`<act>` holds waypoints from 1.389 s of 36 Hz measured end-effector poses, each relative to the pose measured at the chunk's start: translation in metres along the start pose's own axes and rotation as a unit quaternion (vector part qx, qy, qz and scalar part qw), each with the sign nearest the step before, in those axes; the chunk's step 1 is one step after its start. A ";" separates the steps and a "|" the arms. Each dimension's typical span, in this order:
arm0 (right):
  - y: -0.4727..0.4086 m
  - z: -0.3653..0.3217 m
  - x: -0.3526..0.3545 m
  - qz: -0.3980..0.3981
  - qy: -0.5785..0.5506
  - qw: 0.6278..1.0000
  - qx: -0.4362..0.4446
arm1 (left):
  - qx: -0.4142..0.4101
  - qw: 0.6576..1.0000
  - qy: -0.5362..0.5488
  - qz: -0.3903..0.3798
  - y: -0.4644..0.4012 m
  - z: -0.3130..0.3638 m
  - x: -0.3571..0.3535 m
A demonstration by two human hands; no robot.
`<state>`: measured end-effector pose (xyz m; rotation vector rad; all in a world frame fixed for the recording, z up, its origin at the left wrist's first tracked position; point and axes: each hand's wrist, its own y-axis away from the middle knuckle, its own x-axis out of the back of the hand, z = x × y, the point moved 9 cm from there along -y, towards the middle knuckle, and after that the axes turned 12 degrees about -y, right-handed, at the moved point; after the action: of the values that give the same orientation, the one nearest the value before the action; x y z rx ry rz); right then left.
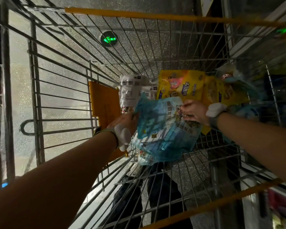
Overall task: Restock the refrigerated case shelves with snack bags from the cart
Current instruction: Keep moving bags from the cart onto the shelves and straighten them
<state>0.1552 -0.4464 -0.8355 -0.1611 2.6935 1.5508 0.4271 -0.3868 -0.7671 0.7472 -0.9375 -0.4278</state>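
Head view, looking down into a wire shopping cart with yellow-orange rim trim. Both bare forearms reach into the basket, each wrist carrying a band with a white attachment. The left hand grips the left edge of a blue snack bag, fingers curled round the film. The right hand pinches the same bag at its upper right edge, fingers bent onto the printed panel. The blue snack bag is thus held between the two hands, above the cart's wire floor and tilted toward the camera (its lower part is blurred, and further packaging beneath it cannot be made out clearly). Just beyond it lie a yellow snack bag, a second yellow bag to its right, and a clear white-labelled bag to its left, all resting in the cart. An orange flap stands against the cart's left inner wall. A green arrow marker glows on the speckled floor seen through the wires.
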 end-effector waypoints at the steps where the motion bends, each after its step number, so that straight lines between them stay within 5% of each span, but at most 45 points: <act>1: 0.000 0.005 0.000 -0.002 -0.020 1.000 -0.012 | 0.002 1.000 -0.011 0.002 0.000 0.000 0.000; 11: 0.015 0.034 -0.025 -0.047 -0.083 0.992 -0.088 | -0.001 0.988 -0.156 0.013 0.004 0.002 0.006; 15: 0.006 0.030 -0.027 -0.016 0.135 0.991 -0.020 | -0.012 0.980 -0.198 0.007 0.009 0.005 0.002; 19: 0.019 -0.001 -0.038 0.052 0.426 0.878 0.210 | -0.022 0.980 -0.196 0.020 0.012 0.018 -0.002; 22: 0.054 -0.004 -0.082 -0.044 0.502 0.812 0.295 | -0.019 0.989 -0.149 0.003 0.014 0.029 -0.003; 29: 0.097 0.015 -0.137 -0.101 0.582 0.748 0.303 | 0.014 0.998 -0.041 -0.036 0.007 0.046 -0.012; 39: 0.103 0.012 -0.130 0.029 0.605 0.745 0.279 | 0.037 0.998 -0.025 -0.042 0.005 0.058 -0.017; 47: 0.100 0.006 -0.126 0.056 0.755 0.596 0.267 | 0.013 0.995 -0.073 -0.061 0.007 0.074 -0.018; 50: 0.106 -0.004 -0.121 0.020 0.740 0.620 0.261 | -0.011 0.996 -0.065 -0.066 0.009 0.081 -0.018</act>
<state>0.2650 -0.3878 -0.7331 -2.1939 3.9178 0.2625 0.3489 -0.4004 -0.7402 0.7701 -1.0066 -0.6084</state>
